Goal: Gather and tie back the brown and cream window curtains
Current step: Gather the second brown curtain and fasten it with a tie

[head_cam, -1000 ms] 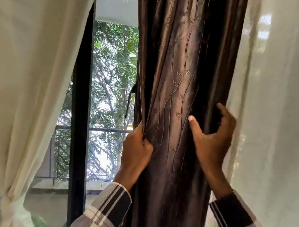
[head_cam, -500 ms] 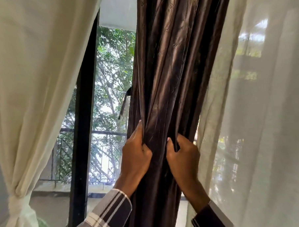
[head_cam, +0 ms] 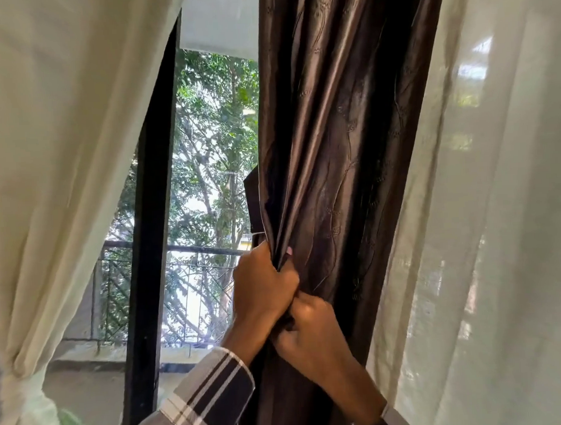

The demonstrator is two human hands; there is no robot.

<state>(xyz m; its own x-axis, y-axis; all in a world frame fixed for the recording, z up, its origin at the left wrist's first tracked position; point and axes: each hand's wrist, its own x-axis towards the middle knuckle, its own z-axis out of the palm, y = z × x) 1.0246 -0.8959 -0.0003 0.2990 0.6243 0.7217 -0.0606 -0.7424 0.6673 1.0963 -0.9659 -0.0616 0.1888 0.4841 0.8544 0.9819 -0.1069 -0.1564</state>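
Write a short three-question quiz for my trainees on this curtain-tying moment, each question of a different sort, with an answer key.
1. True or false: the cream curtain on the left is already tied back low down.
2. Multiple choice: the left hand grips A) the black window frame, B) the gathered brown curtain, C) the sheer cream curtain on the right.
3. Fill in: the right hand grips the brown curtain just ____ the left hand.

Key: 1 true; 2 B; 3 below.
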